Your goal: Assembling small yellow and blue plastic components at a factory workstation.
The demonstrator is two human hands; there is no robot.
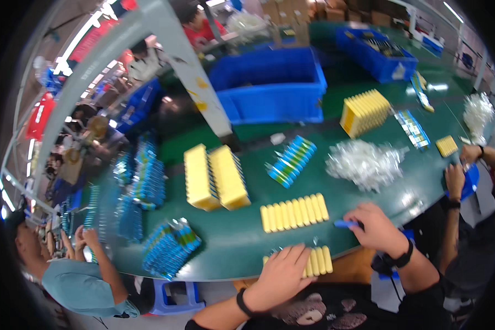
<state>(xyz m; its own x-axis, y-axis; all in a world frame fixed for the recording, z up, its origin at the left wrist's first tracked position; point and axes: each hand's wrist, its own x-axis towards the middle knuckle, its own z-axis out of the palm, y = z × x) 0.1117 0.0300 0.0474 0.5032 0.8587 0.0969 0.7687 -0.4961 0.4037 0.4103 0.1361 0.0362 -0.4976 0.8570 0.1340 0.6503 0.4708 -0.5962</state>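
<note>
My left hand (285,269) lies palm down with its fingers stretched over a row of yellow stick-shaped pieces (320,260) at the table's near edge. It covers the left part of that row. In my right hand (375,226), closed, is a slim blue piece (344,224) whose tip sticks out to the left; its kind is not clear. Just beyond, a second row of yellow pieces (294,213) lies side by side on the green table (242,242). Clear plastic bags (365,165) form a crumpled heap farther off.
Two tall yellow stacks (200,177) stand left of centre, another stack (365,113) at the right. Blue-green packets (292,161) lie in bundles, several more at left. A blue bin (269,88) stands behind a grey post (189,66). Co-workers sit on both sides; one's hand (455,179) is at right.
</note>
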